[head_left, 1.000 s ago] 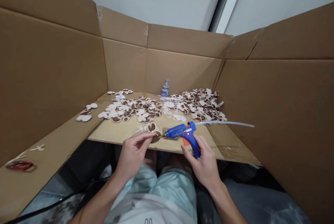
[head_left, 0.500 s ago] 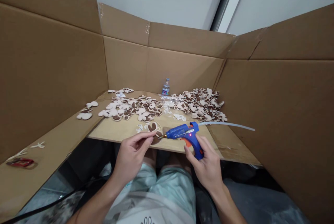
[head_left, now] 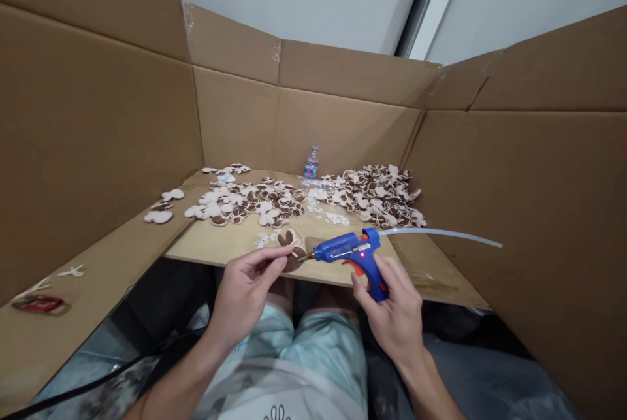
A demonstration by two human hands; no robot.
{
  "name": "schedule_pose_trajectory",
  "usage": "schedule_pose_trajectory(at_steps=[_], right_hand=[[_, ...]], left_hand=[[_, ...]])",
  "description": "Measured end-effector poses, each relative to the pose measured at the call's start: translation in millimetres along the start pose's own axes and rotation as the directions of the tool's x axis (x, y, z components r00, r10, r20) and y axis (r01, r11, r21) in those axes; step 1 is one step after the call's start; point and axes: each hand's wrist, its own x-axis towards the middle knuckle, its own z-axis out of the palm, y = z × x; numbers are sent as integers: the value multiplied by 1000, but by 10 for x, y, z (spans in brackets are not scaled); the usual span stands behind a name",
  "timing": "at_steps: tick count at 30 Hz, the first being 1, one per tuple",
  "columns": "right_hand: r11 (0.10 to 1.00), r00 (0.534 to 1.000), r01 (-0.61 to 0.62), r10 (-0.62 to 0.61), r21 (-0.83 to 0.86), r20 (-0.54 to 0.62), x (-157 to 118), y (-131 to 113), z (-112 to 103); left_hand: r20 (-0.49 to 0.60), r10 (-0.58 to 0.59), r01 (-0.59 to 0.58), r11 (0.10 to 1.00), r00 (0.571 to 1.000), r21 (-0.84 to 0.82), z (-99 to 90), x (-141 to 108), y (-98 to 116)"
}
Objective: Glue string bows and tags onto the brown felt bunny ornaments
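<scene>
My right hand [head_left: 396, 306] is wrapped around the grip of a blue glue gun [head_left: 349, 249], fingers near its orange trigger. A long translucent glue stick [head_left: 441, 233] juts from the gun's rear, and a small red light glows on its side. The nozzle points left, just short of my left fingertips. Thumb and forefinger of my left hand [head_left: 249, 279] pinch a small white piece [head_left: 294, 253], mostly hidden by the fingers. Just beyond them lies a brown bunny-shaped piece [head_left: 287, 238] with a cream edge, at the board's front; my hand covers part of it.
Brown and cream bunny-shaped pieces lie in piles at the left [head_left: 245, 201] and right [head_left: 377, 194]. Small white cut-outs [head_left: 337, 219] and a clear bottle [head_left: 311, 165] stand between. Red-handled snips [head_left: 39, 303] rest far left. Cardboard walls [head_left: 333, 80] enclose the board [head_left: 210, 243].
The glue gun has shifted slightly right together with my right hand, its nozzle drawing a little away from my left fingertips. My left hand has barely moved.
</scene>
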Motion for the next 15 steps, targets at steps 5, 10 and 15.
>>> schedule_pose_trajectory(at_steps=[5, 10, 15], right_hand=[[1000, 1000, -3, 3, -15, -29, -19, 13, -1], [1000, 1000, -3, 2, -7, -31, -33, 26, -6], [999, 998, 30, -31, -23, -58, -34, 9, -20]], left_hand=[[6, -11, 11, 1000, 1000, -11, 0, 0, 9], [-2, -17, 17, 1000, 1000, -12, -3, -3, 15], [8, -5, 5, 1000, 1000, 6, -17, 4, 1]])
